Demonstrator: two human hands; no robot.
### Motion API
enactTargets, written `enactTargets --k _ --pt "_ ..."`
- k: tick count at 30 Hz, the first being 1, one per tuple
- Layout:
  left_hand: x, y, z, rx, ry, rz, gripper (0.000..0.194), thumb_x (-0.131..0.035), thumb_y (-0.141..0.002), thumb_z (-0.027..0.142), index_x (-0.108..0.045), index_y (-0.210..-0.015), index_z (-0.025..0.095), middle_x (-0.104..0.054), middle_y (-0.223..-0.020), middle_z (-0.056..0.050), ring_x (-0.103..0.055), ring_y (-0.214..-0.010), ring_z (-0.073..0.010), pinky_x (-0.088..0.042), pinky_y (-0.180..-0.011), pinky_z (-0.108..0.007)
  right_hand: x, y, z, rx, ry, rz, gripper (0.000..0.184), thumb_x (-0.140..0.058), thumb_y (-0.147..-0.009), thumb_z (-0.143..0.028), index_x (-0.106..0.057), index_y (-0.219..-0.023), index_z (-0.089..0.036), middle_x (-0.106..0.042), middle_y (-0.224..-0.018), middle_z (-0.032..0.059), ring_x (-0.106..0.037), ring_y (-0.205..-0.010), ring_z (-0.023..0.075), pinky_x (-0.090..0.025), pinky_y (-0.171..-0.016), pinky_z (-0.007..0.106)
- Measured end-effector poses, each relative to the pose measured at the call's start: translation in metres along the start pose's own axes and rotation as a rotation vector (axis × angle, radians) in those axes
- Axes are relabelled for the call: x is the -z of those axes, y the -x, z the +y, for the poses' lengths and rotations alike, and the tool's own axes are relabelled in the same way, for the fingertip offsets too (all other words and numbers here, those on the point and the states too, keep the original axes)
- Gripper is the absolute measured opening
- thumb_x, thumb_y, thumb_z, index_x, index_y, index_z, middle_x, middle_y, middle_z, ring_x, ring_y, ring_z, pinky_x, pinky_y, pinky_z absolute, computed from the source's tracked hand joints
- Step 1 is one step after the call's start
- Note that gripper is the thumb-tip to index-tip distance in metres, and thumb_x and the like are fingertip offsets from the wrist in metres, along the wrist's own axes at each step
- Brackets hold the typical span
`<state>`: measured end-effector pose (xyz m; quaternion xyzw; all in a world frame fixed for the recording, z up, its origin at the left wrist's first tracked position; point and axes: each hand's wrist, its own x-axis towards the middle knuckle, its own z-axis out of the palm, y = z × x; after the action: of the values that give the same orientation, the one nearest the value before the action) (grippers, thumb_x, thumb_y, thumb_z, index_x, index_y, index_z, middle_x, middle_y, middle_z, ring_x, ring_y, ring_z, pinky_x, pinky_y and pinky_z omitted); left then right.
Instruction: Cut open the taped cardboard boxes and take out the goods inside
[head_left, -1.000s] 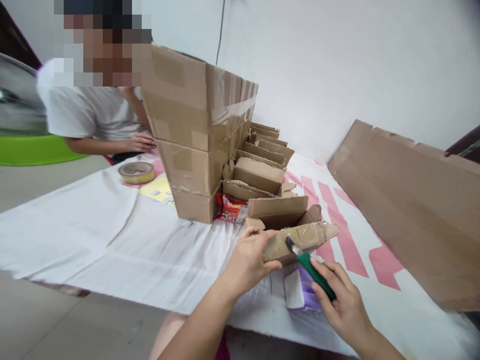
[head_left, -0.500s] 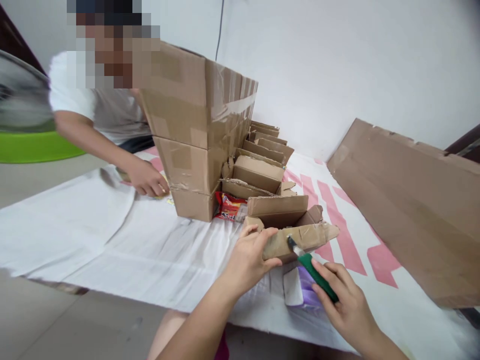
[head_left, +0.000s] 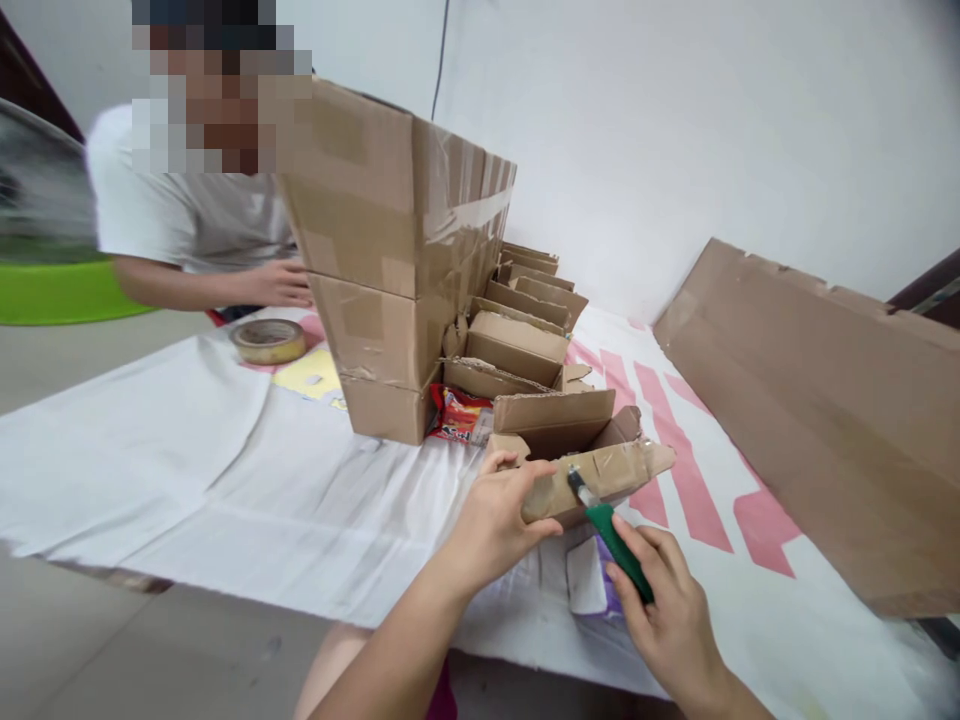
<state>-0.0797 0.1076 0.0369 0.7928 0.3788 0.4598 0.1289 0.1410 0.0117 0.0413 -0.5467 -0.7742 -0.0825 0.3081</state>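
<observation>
Gripping cardboard flap (head_left: pixel 592 478) — left hand (head_left: pixel 491 520) | right hand (head_left: pixel 667 620) fingers clasp green cutter (head_left: pixel 609 532) — blade tip hidden

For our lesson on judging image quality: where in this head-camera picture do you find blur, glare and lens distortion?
Head view: motion blur smears the fan at far left; soft glare streaks the tape on the tall carton; wide-angle bending curves the white cloth edge; the left hand, right hand and green knife stay sharp.

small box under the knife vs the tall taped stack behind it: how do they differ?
The small box lies low with flaps open; the tall stack stands upright, closed and taped. The left hand grips the small box and the right hand holds a green knife to its flap; the stack is untouched. Both are brown cardboard.
</observation>
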Motion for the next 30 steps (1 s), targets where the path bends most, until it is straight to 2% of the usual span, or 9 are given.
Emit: enactTargets --k 8,12,14,16,18,20,22,27,30 --pt "0.002 0.000 0.002 0.009 -0.015 -0.011 0.064 -0.087 -0.057 0.028 -0.055 -0.112 0.026 -0.070 -0.099 -0.001 -0.063 -0.094 -0.0239 -0.049 -0.090 -0.041 -0.006 0.000 -0.005 -0.142 -0.184 -0.001 0.045 -0.053 -0.090 -0.027 -0.049 -0.135 -0.028 -0.061 -0.108 0.0083 -0.062 -0.099 0.0216 -0.054 -0.082 0.034" --pt "0.001 0.000 0.000 0.013 -0.006 -0.001 0.065 -0.087 -0.057 0.027 -0.054 -0.113 0.027 -0.070 -0.101 -0.002 -0.063 -0.095 -0.0241 -0.048 -0.091 -0.042 -0.005 -0.001 -0.003 -0.317 -0.408 -0.038 0.041 -0.056 -0.088 -0.035 -0.055 -0.129 -0.028 -0.062 -0.117 0.0078 -0.061 -0.106 0.0229 -0.054 -0.083 0.033" --pt "0.001 0.000 -0.002 0.015 0.003 0.003 0.065 -0.086 -0.059 0.027 -0.053 -0.114 0.027 -0.070 -0.103 -0.001 -0.063 -0.095 -0.0239 -0.047 -0.092 -0.042 -0.004 -0.002 -0.003 -0.439 -0.534 -0.053 0.042 -0.057 -0.087 -0.040 -0.057 -0.127 -0.027 -0.062 -0.120 0.0087 -0.061 -0.103 0.0231 -0.054 -0.078 0.032" --pt "0.001 0.000 -0.002 0.024 0.012 0.010 0.065 -0.086 -0.059 0.027 -0.053 -0.115 0.027 -0.070 -0.104 -0.002 -0.063 -0.095 -0.0238 -0.046 -0.093 -0.043 -0.002 -0.003 -0.003 -0.564 -0.652 -0.091 0.046 -0.058 -0.086 -0.044 -0.057 -0.128 -0.025 -0.065 -0.114 0.0094 -0.063 -0.092 0.0213 -0.053 -0.068 0.029" --pt "0.001 0.000 -0.002 0.038 0.018 0.015 0.066 -0.085 -0.060 0.026 -0.052 -0.116 0.026 -0.070 -0.106 -0.002 -0.063 -0.096 -0.0239 -0.046 -0.094 -0.043 0.000 -0.003 -0.004 -0.664 -0.760 -0.129 0.051 -0.059 -0.086 -0.046 -0.054 -0.131 -0.024 -0.067 -0.093 0.0066 -0.060 -0.074 0.0170 -0.048 -0.057 0.025" --pt "0.002 -0.001 -0.002 0.054 0.024 0.012 0.067 -0.085 -0.060 0.025 -0.051 -0.118 0.026 -0.070 -0.106 -0.002 -0.062 -0.097 -0.0240 -0.046 -0.094 -0.043 0.000 -0.003 -0.004 -0.719 -0.865 -0.140 0.054 -0.059 -0.086 -0.048 -0.052 -0.133 -0.023 -0.061 -0.070 0.0005 -0.052 -0.059 0.0129 -0.042 -0.050 0.023" --pt "0.003 -0.001 -0.002 0.074 0.031 0.005 0.067 -0.085 -0.060 0.025 -0.051 -0.118 0.027 -0.070 -0.107 -0.002 -0.062 -0.098 -0.0241 -0.046 -0.094 -0.043 -0.001 -0.002 -0.004 -0.747 -0.950 -0.126 0.054 -0.058 -0.086 -0.048 -0.051 -0.133 -0.023 -0.052 -0.060 -0.0034 -0.044 -0.053 0.0107 -0.036 -0.048 0.021" --pt "0.005 0.001 -0.003 0.111 0.058 -0.008 0.066 -0.085 -0.061 0.026 -0.052 -0.118 0.028 -0.070 -0.109 -0.002 -0.061 -0.101 -0.0240 -0.045 -0.096 -0.044 -0.003 -0.005 -0.009 -0.784 -1.060 -0.089 0.054 -0.061 -0.084 -0.049 -0.054 -0.129 -0.021 -0.048 -0.058 -0.0037 -0.039 -0.051 0.0096 -0.031 -0.046 0.021" --pt "0.007 0.002 -0.002 0.080 0.087 -0.062 0.068 -0.086 -0.059 0.026 -0.052 -0.119 0.029 -0.069 -0.110 -0.001 -0.060 -0.105 -0.0247 -0.044 -0.098 -0.044 0.001 -0.016 -0.013 -0.791 -1.080 0.057 0.050 -0.061 -0.084 -0.049 -0.054 -0.128 -0.024 -0.050 -0.064 -0.0030 -0.039 -0.052 0.0091 -0.032 -0.046 0.022"
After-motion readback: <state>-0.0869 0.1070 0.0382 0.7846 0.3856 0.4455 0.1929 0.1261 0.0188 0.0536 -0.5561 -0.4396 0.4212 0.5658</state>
